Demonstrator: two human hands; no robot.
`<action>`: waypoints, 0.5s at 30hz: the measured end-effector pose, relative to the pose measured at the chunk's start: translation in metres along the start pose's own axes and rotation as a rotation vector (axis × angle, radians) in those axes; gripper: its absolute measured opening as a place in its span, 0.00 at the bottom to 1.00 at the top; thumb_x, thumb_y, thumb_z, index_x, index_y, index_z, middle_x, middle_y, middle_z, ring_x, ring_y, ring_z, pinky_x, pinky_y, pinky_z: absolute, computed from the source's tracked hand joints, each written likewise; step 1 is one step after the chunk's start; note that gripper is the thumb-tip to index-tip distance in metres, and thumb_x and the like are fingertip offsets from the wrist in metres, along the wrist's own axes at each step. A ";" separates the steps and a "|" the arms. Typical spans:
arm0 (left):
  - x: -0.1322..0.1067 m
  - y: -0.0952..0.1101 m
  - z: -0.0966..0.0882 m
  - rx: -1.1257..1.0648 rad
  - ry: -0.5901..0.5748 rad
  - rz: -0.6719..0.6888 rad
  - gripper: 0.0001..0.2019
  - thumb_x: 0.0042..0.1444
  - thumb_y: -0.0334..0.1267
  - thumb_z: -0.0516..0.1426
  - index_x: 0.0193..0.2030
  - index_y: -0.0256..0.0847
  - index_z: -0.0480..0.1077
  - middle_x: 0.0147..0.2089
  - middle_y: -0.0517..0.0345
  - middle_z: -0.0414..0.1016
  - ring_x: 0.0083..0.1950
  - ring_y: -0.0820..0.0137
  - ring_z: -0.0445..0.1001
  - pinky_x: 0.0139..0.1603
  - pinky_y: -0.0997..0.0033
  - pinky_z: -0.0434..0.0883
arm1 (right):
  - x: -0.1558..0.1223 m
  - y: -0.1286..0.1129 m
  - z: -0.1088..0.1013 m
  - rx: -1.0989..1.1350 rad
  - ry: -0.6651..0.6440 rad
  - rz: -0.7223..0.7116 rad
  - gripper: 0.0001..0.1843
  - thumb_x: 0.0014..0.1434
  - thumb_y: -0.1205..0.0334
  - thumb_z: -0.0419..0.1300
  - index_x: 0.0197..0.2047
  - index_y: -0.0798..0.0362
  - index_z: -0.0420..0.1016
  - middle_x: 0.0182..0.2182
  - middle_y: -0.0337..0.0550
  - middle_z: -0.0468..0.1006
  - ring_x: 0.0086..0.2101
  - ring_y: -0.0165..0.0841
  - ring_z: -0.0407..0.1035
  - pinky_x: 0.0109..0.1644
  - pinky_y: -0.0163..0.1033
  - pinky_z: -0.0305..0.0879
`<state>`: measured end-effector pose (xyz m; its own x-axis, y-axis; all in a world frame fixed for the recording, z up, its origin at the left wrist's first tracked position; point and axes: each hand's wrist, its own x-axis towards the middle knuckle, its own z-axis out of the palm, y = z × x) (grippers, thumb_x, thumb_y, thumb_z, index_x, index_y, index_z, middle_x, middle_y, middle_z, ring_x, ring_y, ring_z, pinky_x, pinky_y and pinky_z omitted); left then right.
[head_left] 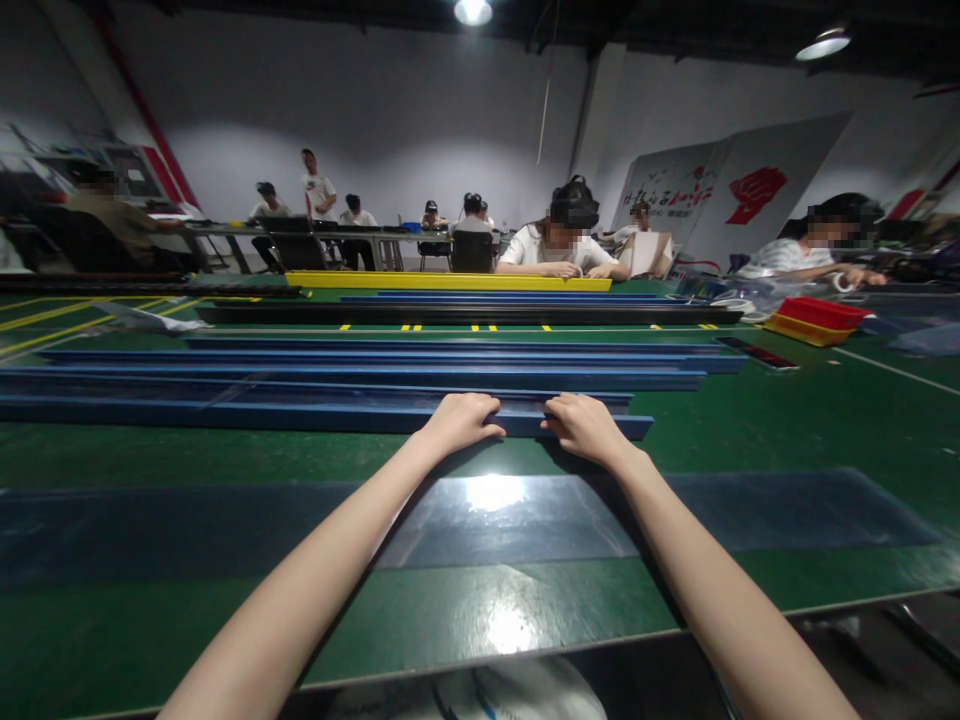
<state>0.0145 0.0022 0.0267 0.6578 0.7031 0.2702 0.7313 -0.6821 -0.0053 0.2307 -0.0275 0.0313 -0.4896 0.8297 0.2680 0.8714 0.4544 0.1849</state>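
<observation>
On green table (pixel 787 420) | left hand (pixel 461 422), right hand (pixel 581 425) both clasp nearest blue rail (pixel 225 415) | far board (pixel 675 190) writing unreadable

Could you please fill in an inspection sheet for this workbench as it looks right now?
Surface: green table, glossy, with a dark transparent sheet lying flat across its near part.
Work items: near blue strip, long, lying across the table at the front of a stack of blue strips.
Clutter: yellow strip and red and yellow trays at the far side.
Hands: left hand and right hand side by side, fingers curled over the near blue strip.
Cables: nothing seen.
Surroundings: seated people at the far edge and at tables behind them.
</observation>
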 end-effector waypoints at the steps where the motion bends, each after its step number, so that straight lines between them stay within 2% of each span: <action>1: 0.000 0.000 0.000 -0.005 0.001 -0.002 0.12 0.52 0.48 0.56 0.36 0.42 0.68 0.38 0.58 0.74 0.40 0.67 0.72 0.33 0.75 0.62 | -0.001 0.001 0.000 0.003 -0.007 0.008 0.07 0.58 0.64 0.51 0.31 0.54 0.68 0.32 0.45 0.75 0.35 0.33 0.67 0.34 0.35 0.51; 11: 0.000 0.000 -0.001 -0.049 0.004 0.006 0.13 0.52 0.46 0.57 0.43 0.44 0.68 0.43 0.58 0.74 0.45 0.67 0.71 0.38 0.75 0.63 | -0.011 0.018 -0.005 -0.018 -0.071 0.092 0.08 0.56 0.63 0.52 0.29 0.53 0.69 0.32 0.45 0.75 0.32 0.33 0.68 0.32 0.34 0.51; 15: 0.000 -0.001 -0.001 -0.022 0.003 0.001 0.13 0.52 0.46 0.56 0.42 0.43 0.69 0.41 0.58 0.74 0.43 0.67 0.72 0.36 0.75 0.63 | -0.013 0.022 -0.005 -0.013 -0.072 0.101 0.07 0.56 0.62 0.52 0.30 0.53 0.69 0.31 0.44 0.76 0.32 0.33 0.68 0.31 0.34 0.51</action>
<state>0.0135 0.0022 0.0279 0.6579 0.7018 0.2731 0.7264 -0.6871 0.0157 0.2561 -0.0296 0.0365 -0.3957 0.8922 0.2175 0.9153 0.3637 0.1731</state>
